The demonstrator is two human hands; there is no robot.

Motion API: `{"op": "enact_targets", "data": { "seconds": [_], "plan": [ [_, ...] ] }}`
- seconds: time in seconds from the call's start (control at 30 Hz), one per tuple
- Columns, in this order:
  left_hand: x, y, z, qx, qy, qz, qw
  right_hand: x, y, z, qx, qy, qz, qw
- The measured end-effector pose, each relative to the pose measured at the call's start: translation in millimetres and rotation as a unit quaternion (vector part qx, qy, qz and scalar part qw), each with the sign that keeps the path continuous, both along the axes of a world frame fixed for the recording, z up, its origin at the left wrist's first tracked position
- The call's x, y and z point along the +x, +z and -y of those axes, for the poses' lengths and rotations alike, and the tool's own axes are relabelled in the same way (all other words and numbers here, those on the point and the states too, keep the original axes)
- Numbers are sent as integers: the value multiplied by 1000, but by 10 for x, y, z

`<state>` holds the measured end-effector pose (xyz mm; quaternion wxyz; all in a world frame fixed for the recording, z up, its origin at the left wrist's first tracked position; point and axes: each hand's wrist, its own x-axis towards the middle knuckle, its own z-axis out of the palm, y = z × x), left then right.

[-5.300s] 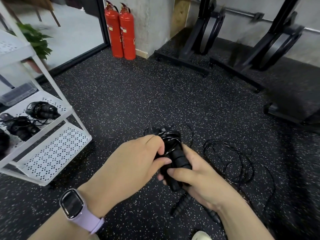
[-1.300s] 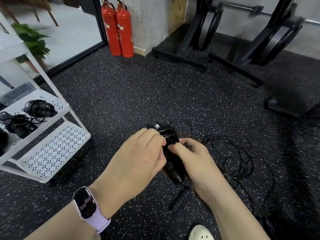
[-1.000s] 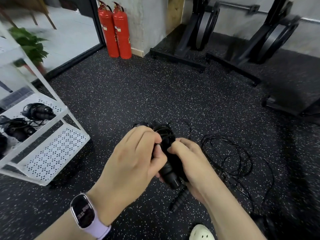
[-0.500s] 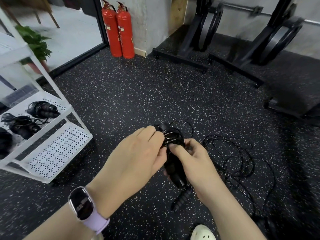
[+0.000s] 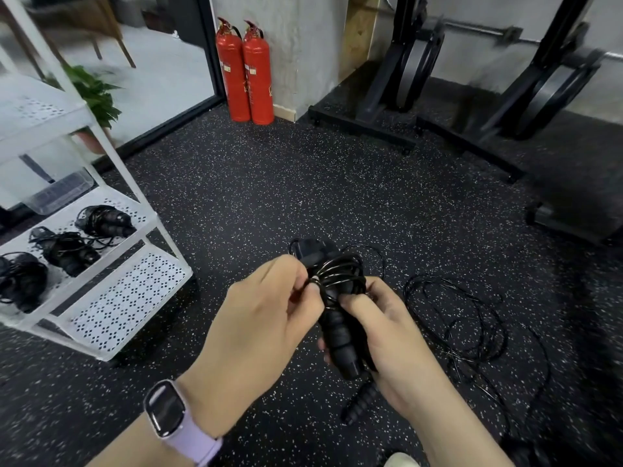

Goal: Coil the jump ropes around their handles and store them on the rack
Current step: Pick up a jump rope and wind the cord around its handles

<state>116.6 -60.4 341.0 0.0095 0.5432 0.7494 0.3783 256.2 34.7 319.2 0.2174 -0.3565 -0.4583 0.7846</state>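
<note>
A black jump rope (image 5: pixel 338 299) is held in front of me, its thin cable wound in several turns around the two handles. My right hand (image 5: pixel 387 335) grips the handles from the right side. My left hand (image 5: pixel 259 328) pinches the cable end at the coil's left edge. On the floor below lies another jump rope handle (image 5: pixel 360 401), and its loose cable (image 5: pixel 465 318) sprawls to the right. The white rack (image 5: pixel 131 288) stands at left, with three coiled jump ropes (image 5: pixel 67 251) on its middle shelf.
Two red fire extinguishers (image 5: pixel 247 72) stand by the concrete pillar at the back. Black weight machine frames (image 5: pixel 421 92) line the back right. A potted plant (image 5: pixel 94 99) sits behind the rack. My light shoe (image 5: pixel 403 460) shows at the bottom edge.
The coil has stayed in both hands. My left fingers shifted from covering the coil's top to pinching the cable at its left edge, exposing the wound turns.
</note>
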Motion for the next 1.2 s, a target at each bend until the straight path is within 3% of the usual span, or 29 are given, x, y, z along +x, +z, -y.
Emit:
{"op": "enact_targets", "data": {
  "seconds": [0.23, 0.4, 0.47, 0.53, 0.6, 0.67, 0.77, 0.97, 1.2],
  "plan": [
    [-161, -58, -50, -49, -55, -23, 997, -26, -2, 65, -78, -16, -14, 997],
    [-179, -136, -81, -33, -26, -17, 999, -112, -68, 71, -57, -54, 21, 997],
    [-187, -145, -84, -19, 7, 16, 1000, -140, -91, 71, -50, -62, 20, 997],
    [-208, -124, -85, 6, 60, 101, 993, -156, -97, 60, -44, -70, 13, 996],
    [-252, -118, -83, -12, 87, 237, 967, -171, -94, 41, -29, -77, 0, 997],
    [-281, -131, -83, -86, 57, 355, 929, -188, -86, 32, 3, -71, -1, 998],
    [-198, -147, -86, -110, 6, 465, 878, -245, -110, 43, 64, -49, 17, 997],
    [-297, -169, -73, 29, 111, 543, 832, -585, -33, 144, 201, 10, 71, 977],
    [-687, -194, 231, 128, 184, 567, 792, -1227, -55, 402, 186, 55, 18, 981]
  ]
}}
